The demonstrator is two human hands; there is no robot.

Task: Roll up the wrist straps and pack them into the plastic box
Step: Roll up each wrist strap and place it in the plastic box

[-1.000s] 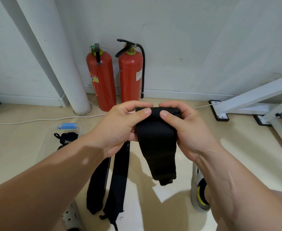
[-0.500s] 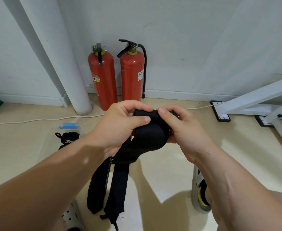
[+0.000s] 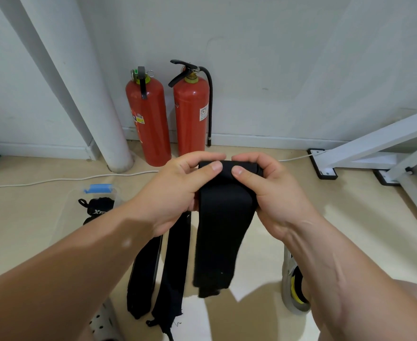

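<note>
We are gripping one black wrist strap with both hands, in the air above the floor. The left hand and right hand are meeting at its top end. The fingers are curling over the small roll there, and both thumbs are pressing on its front. The roll's axis is running side to side between the hands. The loose tail is hanging straight down below the fingers, so we judge that winding means turning the roll down along that length. Both hands are sitting equally near the roll. The plastic box is standing on the floor to the left, beyond the left forearm, so the left hand is looking the handier one for packing. We are counting one strap in hand, two flat straps lying side by side on the floor under the left arm, one rolled strap showing in the box, and one box.
</note>
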